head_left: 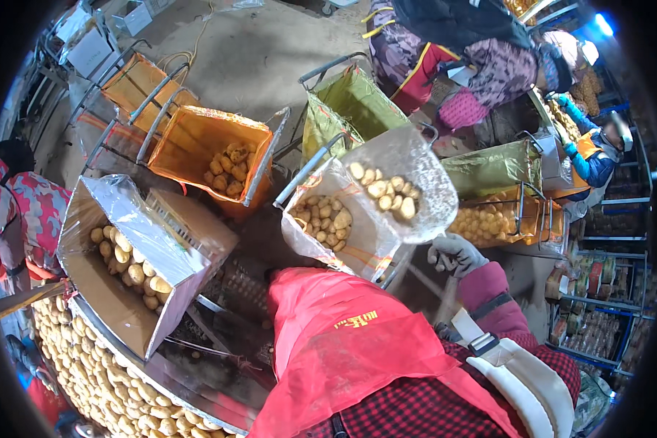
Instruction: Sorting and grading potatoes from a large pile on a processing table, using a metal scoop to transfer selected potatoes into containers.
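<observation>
My right hand point(456, 254), in a grey glove, has curled fingers at the lower right edge of a whitish translucent tub point(436, 164); the exact grip is partly hidden. The tub is tilted, with several potatoes point(393, 196) inside. It overlaps the right side of a clear-lined bag point(358, 252) in a cart frame. More potatoes point(323, 221) lie in that bag. My left hand does not show; a red apron point(350, 336) covers much of the lower middle.
A potato-holding cardboard box point(113, 299) stands left, above a large potato heap point(117, 379). An orange bag point(190, 146) holds potatoes; a green bag point(358, 106) stands behind. Co-workers point(482, 66) bend at upper right, another person point(33, 212) at left. Shelves point(606, 292) line the right.
</observation>
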`<state>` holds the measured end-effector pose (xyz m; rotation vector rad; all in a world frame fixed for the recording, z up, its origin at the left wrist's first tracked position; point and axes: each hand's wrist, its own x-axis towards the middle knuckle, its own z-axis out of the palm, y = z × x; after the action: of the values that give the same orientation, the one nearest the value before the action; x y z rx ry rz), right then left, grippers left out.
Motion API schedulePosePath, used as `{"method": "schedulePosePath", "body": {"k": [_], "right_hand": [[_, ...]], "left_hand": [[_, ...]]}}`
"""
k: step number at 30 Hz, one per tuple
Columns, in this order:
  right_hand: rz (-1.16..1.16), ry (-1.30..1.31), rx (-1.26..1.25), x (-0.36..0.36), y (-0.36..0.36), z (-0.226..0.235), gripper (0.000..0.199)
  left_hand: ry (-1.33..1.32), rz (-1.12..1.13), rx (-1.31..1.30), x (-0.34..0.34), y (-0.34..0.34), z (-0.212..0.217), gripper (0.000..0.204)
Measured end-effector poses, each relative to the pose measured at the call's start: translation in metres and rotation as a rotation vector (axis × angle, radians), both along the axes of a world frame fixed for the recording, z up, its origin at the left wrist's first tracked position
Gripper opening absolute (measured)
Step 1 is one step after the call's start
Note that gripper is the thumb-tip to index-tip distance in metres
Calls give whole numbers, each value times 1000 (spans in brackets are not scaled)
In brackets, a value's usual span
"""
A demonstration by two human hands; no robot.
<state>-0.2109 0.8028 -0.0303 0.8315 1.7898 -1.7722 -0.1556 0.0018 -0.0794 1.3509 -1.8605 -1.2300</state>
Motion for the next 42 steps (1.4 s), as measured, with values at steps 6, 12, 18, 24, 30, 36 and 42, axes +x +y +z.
{"method": "schedulePosePath", "body": {"k": [6, 12, 18, 24, 30, 36, 42], "right_hand": [[32, 256, 375, -66, 18, 19, 35], [126, 109, 1137, -160, 62, -30, 35], [63, 158, 1332, -180, 49, -34, 45], [-202, 389, 274, -179, -56, -9, 12], [203, 366, 94, -183, -181, 12, 22], [610, 226, -34, -191, -293, 24, 27], [857, 120, -179, -182, -380, 31, 33]], "left_hand": [[14, 33, -1, 11, -2, -4, 55], [34, 49, 15, 21, -4, -11, 56], [72, 136, -12, 68, -33, 0, 56], [231, 203, -5, 183, -99, -14, 57], [409, 322, 59, 162, -71, -5, 57], [122, 302, -227, 184, -79, -16, 57], [296, 329, -80, 105, -19, 28, 58]]}}
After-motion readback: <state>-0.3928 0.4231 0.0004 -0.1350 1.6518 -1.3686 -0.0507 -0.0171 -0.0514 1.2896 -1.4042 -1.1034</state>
